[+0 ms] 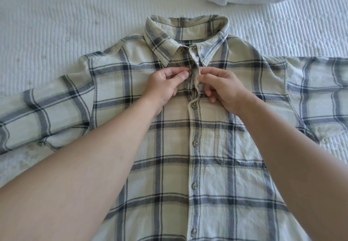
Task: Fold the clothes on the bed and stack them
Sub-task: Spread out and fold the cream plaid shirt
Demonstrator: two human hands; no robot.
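One head-worn camera looks forward and steeply down. It sits close above the cream-and-navy plaid flannel shirt (pixel 169 146). The white ribbed bed (pixel 66 33) fills the far edge.

Both your forearms are bare and reach forward from the near edge, converging toward the middle. Left forearm enters from the lower left, right forearm from the lower right, wrists roughly level with each other.

Your left hand (pixel 165 85) lies back-up, fingers curled, thumb and forefinger tips pressed together in a pinch pointing right. Your right hand (pixel 222 88) mirrors it: knuckles up, thumb and forefinger pinched and pointing left, the remaining fingers curled under the palm.

The two pinches sit just beside each other, fingertips nearly meeting but apart. Both wrists are straight, not bent.
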